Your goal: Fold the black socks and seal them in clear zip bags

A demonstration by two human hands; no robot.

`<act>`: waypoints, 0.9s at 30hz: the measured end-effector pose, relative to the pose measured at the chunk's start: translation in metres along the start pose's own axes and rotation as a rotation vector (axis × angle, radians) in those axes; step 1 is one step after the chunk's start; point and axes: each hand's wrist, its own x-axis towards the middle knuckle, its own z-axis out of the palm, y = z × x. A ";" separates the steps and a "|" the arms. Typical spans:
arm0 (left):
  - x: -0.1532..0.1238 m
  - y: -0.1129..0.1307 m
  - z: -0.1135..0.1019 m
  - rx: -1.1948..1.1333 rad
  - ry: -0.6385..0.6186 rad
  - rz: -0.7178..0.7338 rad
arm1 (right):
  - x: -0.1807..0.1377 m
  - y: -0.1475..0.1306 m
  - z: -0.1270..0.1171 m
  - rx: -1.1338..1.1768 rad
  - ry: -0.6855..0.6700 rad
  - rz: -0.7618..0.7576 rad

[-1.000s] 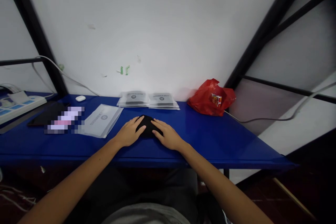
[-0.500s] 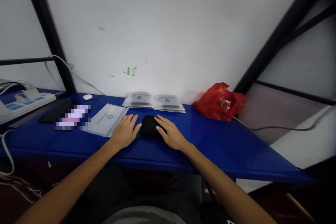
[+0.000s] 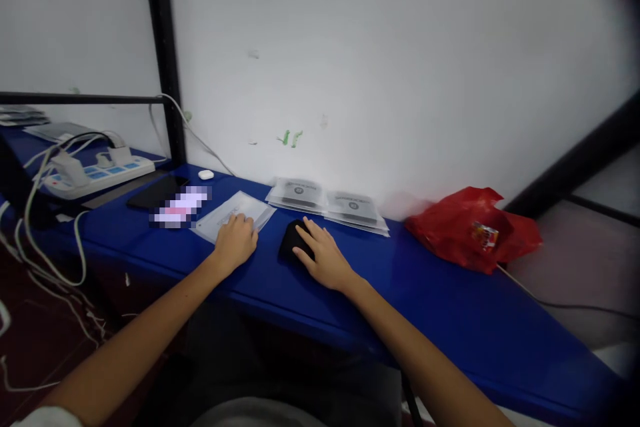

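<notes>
A small black folded item (image 3: 291,241) lies on the blue table (image 3: 430,307) in front of me. My right hand (image 3: 323,255) rests flat on its right side, fingers stretched out. My left hand (image 3: 235,241) lies to the left of it, fingers laid on the near edge of a clear plastic packet (image 3: 234,213) with grey print. The left hand does not touch the black item.
Two more flat packets (image 3: 327,201) lie against the white wall. A red plastic bag (image 3: 473,228) sits at the right. At the left are a dark phone (image 3: 157,192), a white earbud case (image 3: 205,175), a power strip (image 3: 97,170) with cables, and a black frame post (image 3: 163,53).
My left hand has slid off the black item leftward onto the clear packet. My right hand has stayed on the black item. The view has swung to the left.
</notes>
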 end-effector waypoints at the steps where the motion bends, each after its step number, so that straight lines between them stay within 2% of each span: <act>1: 0.000 -0.002 0.000 -0.003 -0.007 -0.006 | 0.003 -0.003 0.001 -0.006 0.000 -0.021; 6: -0.001 -0.004 -0.001 0.012 -0.027 -0.034 | 0.014 -0.010 0.004 -0.022 -0.051 -0.091; 13: -0.006 0.004 -0.009 0.044 -0.111 0.021 | 0.005 0.001 -0.001 -0.051 -0.045 -0.036; 16: -0.015 0.021 -0.013 0.057 -0.147 0.106 | -0.009 0.013 -0.008 -0.090 -0.032 0.045; 21: -0.033 0.064 -0.015 0.052 -0.189 0.322 | -0.046 0.039 -0.028 -0.199 -0.016 0.261; 25: -0.035 0.091 -0.019 0.064 -0.113 0.410 | -0.078 0.056 -0.048 -0.291 -0.005 0.440; 27: -0.032 0.098 -0.022 0.064 -0.064 0.423 | -0.089 0.056 -0.056 -0.332 0.067 0.472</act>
